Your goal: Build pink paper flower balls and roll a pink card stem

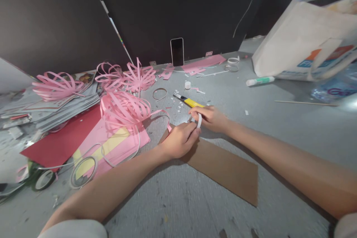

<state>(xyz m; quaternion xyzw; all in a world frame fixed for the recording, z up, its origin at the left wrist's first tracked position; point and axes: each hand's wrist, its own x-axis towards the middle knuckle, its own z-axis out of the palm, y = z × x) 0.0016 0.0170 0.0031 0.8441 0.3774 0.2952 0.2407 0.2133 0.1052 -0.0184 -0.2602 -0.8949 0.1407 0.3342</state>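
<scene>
A narrow white strip, bent into a curve, runs between my two hands. My left hand is closed on its lower part, above a piece of brown cardboard. With thumb and forefinger, my right hand pinches the upper end. Just beyond the right hand lies a yellow utility knife. Left of my left hand rests a ball of pink paper strips; one loose strip curls from it to beside that hand. Whether the left fingers also hold this pink strip is hidden.
More pink strip bundles lie at the back left, near stacked papers and a red sheet. A phone leans on the dark wall. A glue stick and a white bag are at right. A tape roll sits front left.
</scene>
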